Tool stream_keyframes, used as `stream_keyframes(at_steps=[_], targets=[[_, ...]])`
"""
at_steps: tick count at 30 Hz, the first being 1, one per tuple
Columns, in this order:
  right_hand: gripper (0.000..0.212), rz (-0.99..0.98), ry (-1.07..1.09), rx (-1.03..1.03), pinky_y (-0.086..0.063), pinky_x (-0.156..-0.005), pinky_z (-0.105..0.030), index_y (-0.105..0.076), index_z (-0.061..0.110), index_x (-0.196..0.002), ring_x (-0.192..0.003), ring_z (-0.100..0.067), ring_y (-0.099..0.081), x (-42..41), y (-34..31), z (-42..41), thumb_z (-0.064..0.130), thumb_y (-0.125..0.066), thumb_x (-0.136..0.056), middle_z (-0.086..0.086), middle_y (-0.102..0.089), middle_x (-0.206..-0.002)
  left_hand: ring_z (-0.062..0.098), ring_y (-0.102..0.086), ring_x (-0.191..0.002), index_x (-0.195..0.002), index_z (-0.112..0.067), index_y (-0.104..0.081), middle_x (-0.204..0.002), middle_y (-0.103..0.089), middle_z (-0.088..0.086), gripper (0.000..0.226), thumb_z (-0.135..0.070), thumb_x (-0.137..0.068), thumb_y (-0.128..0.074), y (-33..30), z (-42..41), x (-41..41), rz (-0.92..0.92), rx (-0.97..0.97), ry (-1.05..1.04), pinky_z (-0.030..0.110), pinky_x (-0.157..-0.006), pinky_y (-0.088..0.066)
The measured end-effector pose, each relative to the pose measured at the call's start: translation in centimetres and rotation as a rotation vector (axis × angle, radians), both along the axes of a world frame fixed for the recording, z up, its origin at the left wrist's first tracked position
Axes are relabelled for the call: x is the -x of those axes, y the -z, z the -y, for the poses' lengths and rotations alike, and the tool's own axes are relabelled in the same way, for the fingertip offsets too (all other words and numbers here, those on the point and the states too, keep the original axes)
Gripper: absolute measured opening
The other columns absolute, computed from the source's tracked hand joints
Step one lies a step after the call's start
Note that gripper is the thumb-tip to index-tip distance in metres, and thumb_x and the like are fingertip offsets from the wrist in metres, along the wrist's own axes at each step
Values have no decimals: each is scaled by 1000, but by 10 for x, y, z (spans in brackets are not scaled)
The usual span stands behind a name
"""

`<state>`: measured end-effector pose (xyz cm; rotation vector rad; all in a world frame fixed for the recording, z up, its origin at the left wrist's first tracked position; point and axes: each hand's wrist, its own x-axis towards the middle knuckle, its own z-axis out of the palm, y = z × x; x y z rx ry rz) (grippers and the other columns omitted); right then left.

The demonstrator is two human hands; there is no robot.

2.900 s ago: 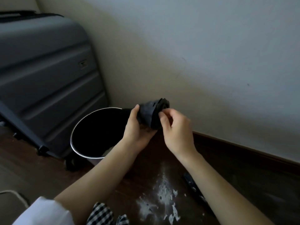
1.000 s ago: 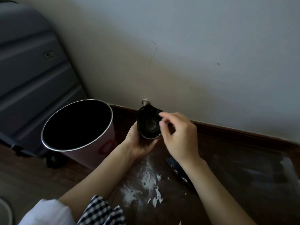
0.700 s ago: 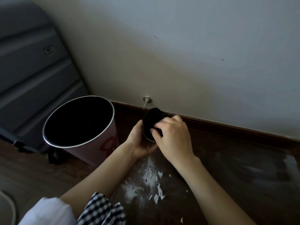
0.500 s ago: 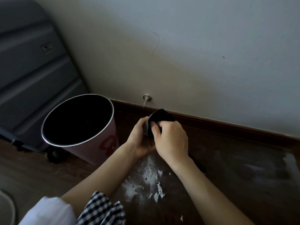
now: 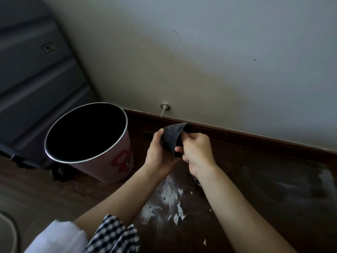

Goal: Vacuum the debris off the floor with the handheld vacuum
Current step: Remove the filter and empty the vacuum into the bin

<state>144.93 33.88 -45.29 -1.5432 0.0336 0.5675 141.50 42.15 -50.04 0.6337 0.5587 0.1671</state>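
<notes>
Holding a dark grey, cup-shaped plastic part of the handheld vacuum (image 5: pixel 172 137) between both hands, you are keeping it low over the dark brown wooden floor (image 5: pixel 255 179), close to the brown skirting board (image 5: pixel 237 134). Your left hand (image 5: pixel 158 154) is cradling its underside with the thumb curled up along the left edge, and your right hand (image 5: pixel 197 152) is gripping its right side with curled fingers. Whether anything is inside the part, you cannot tell from this angle.

Left of your hands, a round pink bin with a shiny metal rim and a red print (image 5: pixel 109 165) is standing upright on the floor, its inside too dark to show any contents. Behind it, a grey ribbed hard-shell suitcase (image 5: pixel 36 79) is leaning near the pale wall (image 5: pixel 218 52).

Below your wrists, white powdery debris with small torn flakes (image 5: pixel 167 201) is lying scattered on the floor, untouched.

Compared with half a second ago, your right hand is sitting lower and further right on the part, so more of its matte grey outer wall is showing.
</notes>
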Motion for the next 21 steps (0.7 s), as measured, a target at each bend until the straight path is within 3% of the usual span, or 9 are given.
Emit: stream_keyframes(at_steps=[2, 6, 8, 10, 12, 14, 16, 21], targets=[[24, -176, 1, -116, -20, -32, -16, -64, 7, -71, -39, -4, -46, -7, 1, -1, 14, -61, -93, -2, -59, -59, 13, -60, -51, -108, -5, -63, -66, -65, 7, 47, -42, -99, -35, 0, -1, 2, 20, 5, 11, 26, -52, -53], [23, -143, -35, -128, -23, -34, -17, -66, 7, -71, -48, -8, -38, -7, 5, -1, 16, -64, -91, -3, -53, -58, 13, -60, -50, -108, -2, -61, -62, -62, 8, 49, -41, -99, -34, -5, -3, 3, 4, 6, 23, 25, -50, -52], [23, 10, -56, -69, -33, -39, -16, -66, 13, -68, -46, -6, -46, -6, 2, 4, 18, -65, -91, 4, -56, -49, 18, -68, -59, -114, -4, -60, -73, -70, 11, 47, -41, -98, -37, -5, -11, 3, -31, 3, -9, 28, -55, -55], [22, 310, -140, 83, -43, -49, -20, -67, 19, -67, -48, -4, -55, -9, -2, 11, 21, -65, -90, 6, -60, -46, 22, -71, -68, -112, -5, -63, -83, -73, 12, 46, -42, -98, -40, -6, -19, 4, -79, 19, -27, 32, -64, -57], [17, 601, -286, 287, -52, -62, -27, -70, 19, -73, -57, -5, -64, -12, -7, 13, 25, -66, -88, 5, -66, -55, 23, -72, -71, -104, -7, -65, -85, -73, 13, 45, -44, -97, -41, -8, -24, 4, -120, 31, -18, 31, -64, -58], [15, 770, -430, 474, -53, -71, -29, -73, 14, -86, -72, -13, -68, -12, -10, 11, 28, -66, -88, 0, -71, -72, 23, -72, -70, -100, -10, -66, -82, -74, 11, 43, -45, -97, -42, -12, -25, 4, -159, 28, 20, 28, -58, -58], [21, 872, -538, 609, -49, -70, -27, -72, 13, -97, -84, -21, -67, -12, -12, 7, 31, -64, -89, -5, -71, -87, 20, -71, -62, -94, -12, -66, -74, -73, 8, 41, -45, -97, -42, -16, -23, 4, -188, 18, 66, 26, -52, -56], [22, 977, -648, 724, -40, -65, -27, -66, 10, -105, -89, -30, -64, -9, -14, 0, 27, -60, -92, -11, -66, -97, 19, -66, -50, -83, -11, -63, -61, -66, 6, 41, -44, -96, -42, -18, -25, 5, -271, -22, 156, 24, -46, -53]])
